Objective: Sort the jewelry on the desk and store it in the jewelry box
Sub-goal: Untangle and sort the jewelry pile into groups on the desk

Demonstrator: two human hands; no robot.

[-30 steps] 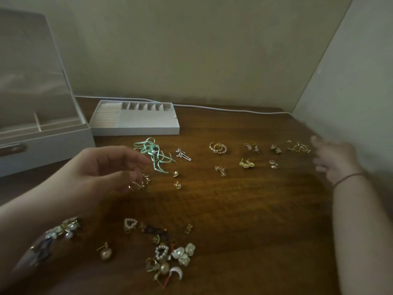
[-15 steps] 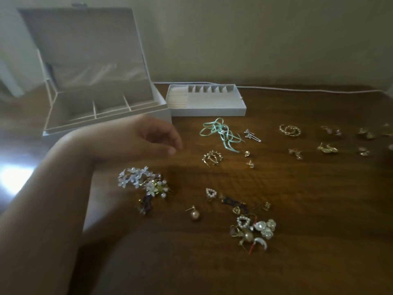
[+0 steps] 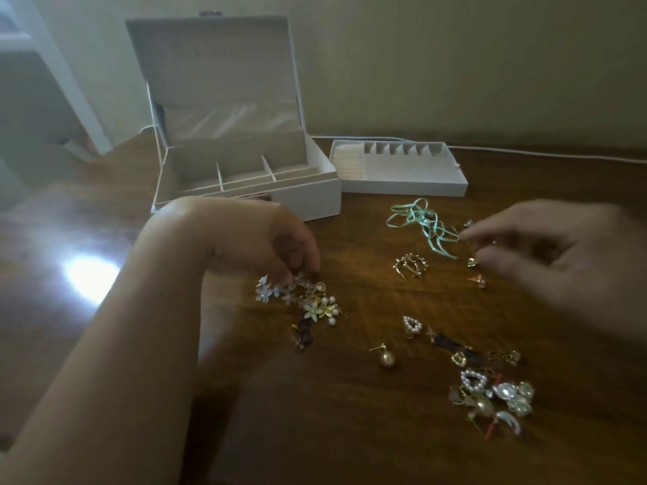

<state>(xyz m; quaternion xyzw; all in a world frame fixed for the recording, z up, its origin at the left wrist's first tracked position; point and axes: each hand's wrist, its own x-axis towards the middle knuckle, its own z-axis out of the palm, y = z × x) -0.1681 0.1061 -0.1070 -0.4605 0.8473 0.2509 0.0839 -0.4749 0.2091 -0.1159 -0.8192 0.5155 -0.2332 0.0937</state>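
The open white jewelry box [image 3: 245,190] sits at the back of the brown wooden desk [image 3: 350,432]. The flat white divided tray [image 3: 399,180] lies just right of it. The white flower earrings [image 3: 297,299] lie in front of the box, and the tangled mint green ribbon [image 3: 420,225] lies in front of the tray.

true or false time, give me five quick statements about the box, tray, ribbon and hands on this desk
1. The jewelry box has its lid up. True.
2. The tray sits inside the box. False: it lies on the desk to the right of the box.
3. The left hand touches the flower cluster. True.
4. The mint ribbon lies in a box compartment. False: it lies on the desk in front of the tray.
5. The right hand rests on the pearl drop earring. False: it is by the ribbon's end, apart from that earring.
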